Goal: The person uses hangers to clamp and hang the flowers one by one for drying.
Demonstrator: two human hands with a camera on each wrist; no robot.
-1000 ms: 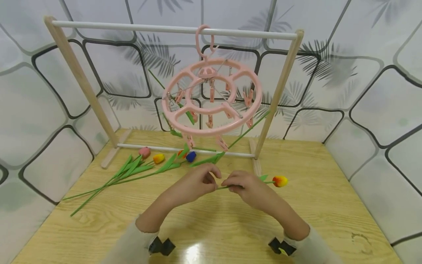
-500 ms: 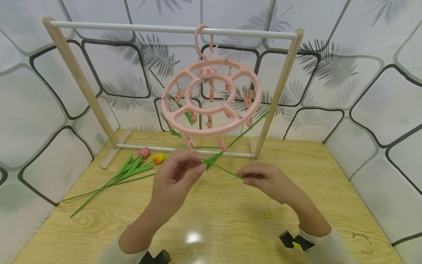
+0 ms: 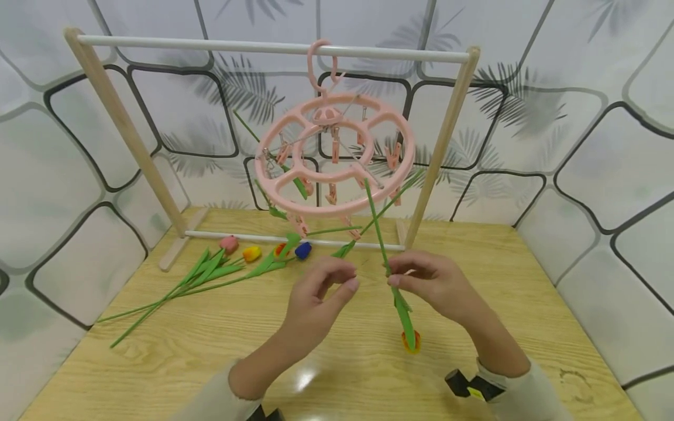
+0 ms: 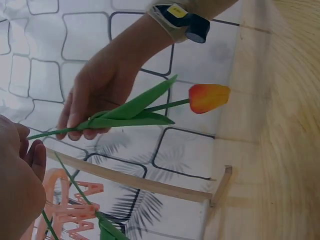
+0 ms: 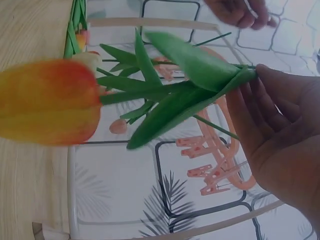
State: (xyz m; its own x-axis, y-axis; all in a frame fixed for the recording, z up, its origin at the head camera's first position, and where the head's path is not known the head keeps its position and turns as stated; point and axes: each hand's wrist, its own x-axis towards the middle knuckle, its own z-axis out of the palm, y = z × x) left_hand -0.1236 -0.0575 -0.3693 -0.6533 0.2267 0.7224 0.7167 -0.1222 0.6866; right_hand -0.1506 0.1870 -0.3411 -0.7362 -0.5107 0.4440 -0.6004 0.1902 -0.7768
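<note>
My right hand pinches the stem of an artificial tulip between thumb and fingers. The tulip points blossom-down, its bare stem rising in front of a pink clip hanger. Its yellow-orange blossom and green leaves fill much of the right wrist view. Just left of that stem is my left hand, fingers bent loosely, thumb apart from them, holding nothing. Other tulip stems slant around the hanger's ring, and small pink clips dangle from it.
A wooden rack with a white top rod carries the hanger by its hook. On the table at left lie long-stemmed tulips, with pink and yellow blossoms nearby. A blue blossom shows below the hanger.
The tulip in my right hand has swung from lying sideways, blossom to the right, to stem-up and blossom-down. My left hand reached forward near the stem, then drew back from it.
</note>
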